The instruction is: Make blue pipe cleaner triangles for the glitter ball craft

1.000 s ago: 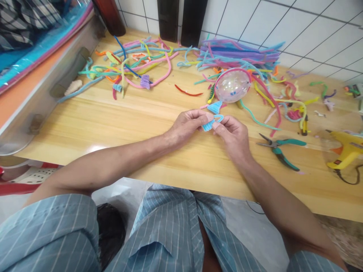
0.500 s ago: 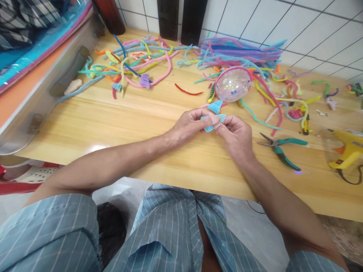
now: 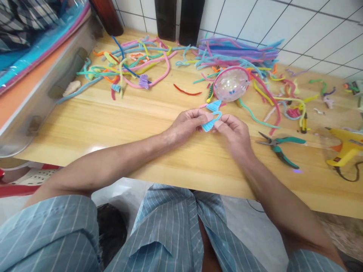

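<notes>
Between my hands is a light blue pipe cleaner (image 3: 208, 126), folded in tight rows with a loop standing up at its right. My left hand (image 3: 190, 122) pinches the folded part between thumb and fingers. The thumb and fingers of my right hand (image 3: 234, 132) are closed at the loop's lower right end. Just beyond my fingers lies a similar blue folded triangle (image 3: 213, 105) on the wooden table. Behind it rests a clear round balloon-like ball (image 3: 231, 85) with a pink pipe cleaner around its rim.
Pliers with teal handles (image 3: 280, 147) lie open to the right, near a yellow glue gun (image 3: 344, 147). Loose pipe cleaners (image 3: 164, 77) are strewn at the back left, and a purple-blue bundle (image 3: 241, 51) lies by the tiled wall. A plastic bin (image 3: 42, 90) borders the left side.
More of the folded blue piece shows now, as my right fingers have shifted a little down and away from the left thumb. The whole view has moved slightly.
</notes>
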Demonstrator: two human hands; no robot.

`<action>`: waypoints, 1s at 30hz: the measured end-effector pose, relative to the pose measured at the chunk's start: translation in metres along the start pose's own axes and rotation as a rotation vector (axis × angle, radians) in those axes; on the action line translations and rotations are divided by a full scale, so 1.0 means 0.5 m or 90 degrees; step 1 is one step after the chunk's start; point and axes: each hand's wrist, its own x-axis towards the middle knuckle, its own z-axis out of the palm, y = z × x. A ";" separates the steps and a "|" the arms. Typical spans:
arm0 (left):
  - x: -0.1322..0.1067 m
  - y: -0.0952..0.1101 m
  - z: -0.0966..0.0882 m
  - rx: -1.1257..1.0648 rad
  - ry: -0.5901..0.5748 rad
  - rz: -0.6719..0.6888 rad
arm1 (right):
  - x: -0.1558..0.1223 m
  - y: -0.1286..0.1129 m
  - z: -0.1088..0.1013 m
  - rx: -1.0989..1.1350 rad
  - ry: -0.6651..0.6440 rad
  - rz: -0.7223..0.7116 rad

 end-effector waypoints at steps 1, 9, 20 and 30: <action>0.001 0.002 -0.001 -0.013 0.002 -0.006 | 0.002 0.000 -0.005 0.004 0.005 -0.004; 0.001 0.020 0.008 -0.140 -0.069 -0.145 | 0.013 -0.017 -0.037 -0.161 -0.022 -0.240; -0.004 0.003 0.010 0.075 -0.063 0.026 | 0.006 0.003 -0.019 -0.123 0.045 -0.095; -0.001 -0.005 -0.001 0.063 -0.076 -0.017 | 0.017 -0.012 -0.022 -0.035 0.032 0.002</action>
